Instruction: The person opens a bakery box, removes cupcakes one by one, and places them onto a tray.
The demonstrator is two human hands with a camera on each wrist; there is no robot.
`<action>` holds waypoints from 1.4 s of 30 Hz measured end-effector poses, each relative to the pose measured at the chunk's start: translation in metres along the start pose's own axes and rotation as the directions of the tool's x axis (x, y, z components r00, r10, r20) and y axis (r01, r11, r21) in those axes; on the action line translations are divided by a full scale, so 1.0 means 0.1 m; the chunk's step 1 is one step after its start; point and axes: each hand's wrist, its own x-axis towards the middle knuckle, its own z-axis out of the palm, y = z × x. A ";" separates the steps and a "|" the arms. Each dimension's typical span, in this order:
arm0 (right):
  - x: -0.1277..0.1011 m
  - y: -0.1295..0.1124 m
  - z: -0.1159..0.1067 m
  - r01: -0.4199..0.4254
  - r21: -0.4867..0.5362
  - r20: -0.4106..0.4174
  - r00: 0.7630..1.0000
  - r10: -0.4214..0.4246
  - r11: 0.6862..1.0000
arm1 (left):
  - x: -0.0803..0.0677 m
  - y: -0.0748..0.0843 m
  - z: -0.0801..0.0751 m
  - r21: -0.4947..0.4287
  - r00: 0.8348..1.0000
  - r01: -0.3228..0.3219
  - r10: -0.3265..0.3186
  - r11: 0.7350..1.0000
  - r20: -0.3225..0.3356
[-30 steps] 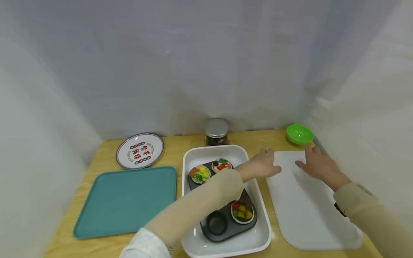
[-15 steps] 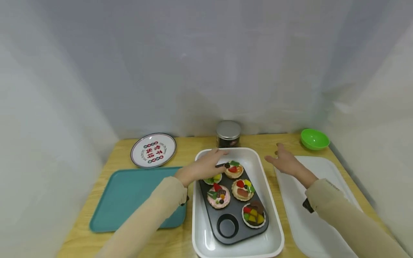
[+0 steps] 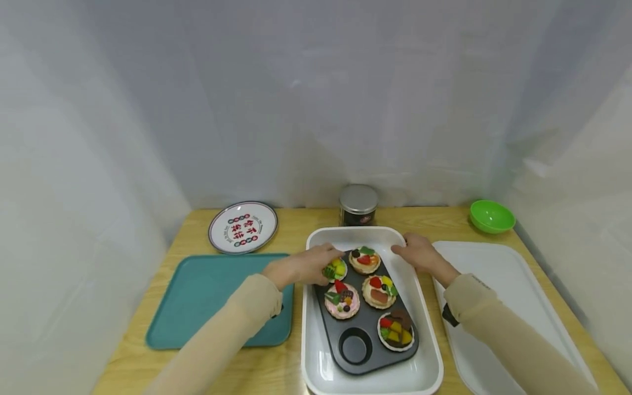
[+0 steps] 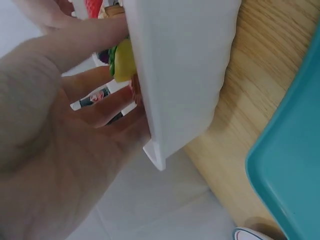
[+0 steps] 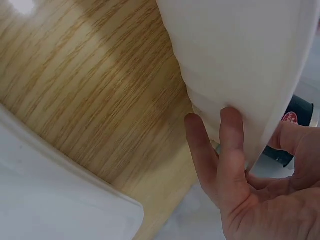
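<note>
My left hand (image 3: 307, 267) reaches over the near-left rim of a deep white tray (image 3: 308, 329), thumb and fingers around a small fruit tart (image 3: 336, 269) with yellow and green topping. In the left wrist view the tart's yellow piece (image 4: 125, 61) shows between thumb and fingers, partly behind the tray wall. That tart belongs to the top-left cup of a dark muffin pan (image 3: 376, 357) lying slanted in the tray. At the tray's far-right corner my right hand (image 3: 419, 252) grips the rim, fingertips (image 5: 232, 117) against the outer wall and thumb on the far side.
Several other tarts, such as a pink one (image 3: 342, 300), fill cups; the lower-left cup (image 3: 355, 346) is empty. Around the tray are a teal tray (image 3: 217, 307), a printed plate (image 3: 266, 222), a lidded tin (image 3: 358, 200), a green bowl (image 3: 491, 216) and a flat white board (image 3: 494, 274).
Both hands have moved left from over the white board. The left has come down onto the fruit tart and the right onto the deep tray's rim. The head view has shifted slightly.
</note>
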 end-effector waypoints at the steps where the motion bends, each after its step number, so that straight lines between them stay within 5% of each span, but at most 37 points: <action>1: 0.01 0.01 0.01 -0.002 0.000 -0.005 1.000 0.002 1.000 | 0.01 0.01 0.01 0.020 1.000 0.001 -0.001 1.000 0.001; 8: 0.02 0.02 0.03 0.028 0.017 0.001 1.000 -0.028 0.999 | 0.07 0.03 0.09 0.131 0.999 0.047 -0.045 0.990 -0.015; 13: 0.02 0.00 0.02 0.011 0.025 0.000 1.000 -0.011 1.000 | 0.12 0.00 0.10 0.185 0.999 0.017 -0.009 0.983 -0.046; 20: 0.02 0.00 0.02 -0.002 0.029 -0.001 1.000 0.002 1.000 | 0.21 -0.04 0.08 0.132 0.997 -0.025 0.033 0.991 -0.064; 30: -0.01 -0.01 0.03 -0.027 0.034 -0.008 1.000 0.027 0.999 | 0.33 0.01 0.05 0.153 0.995 0.003 0.012 0.988 -0.097; 42: 0.03 0.08 0.04 -0.009 0.029 -0.014 1.000 0.010 1.000 | 0.42 -0.05 0.05 0.135 0.990 -0.075 0.090 0.988 -0.112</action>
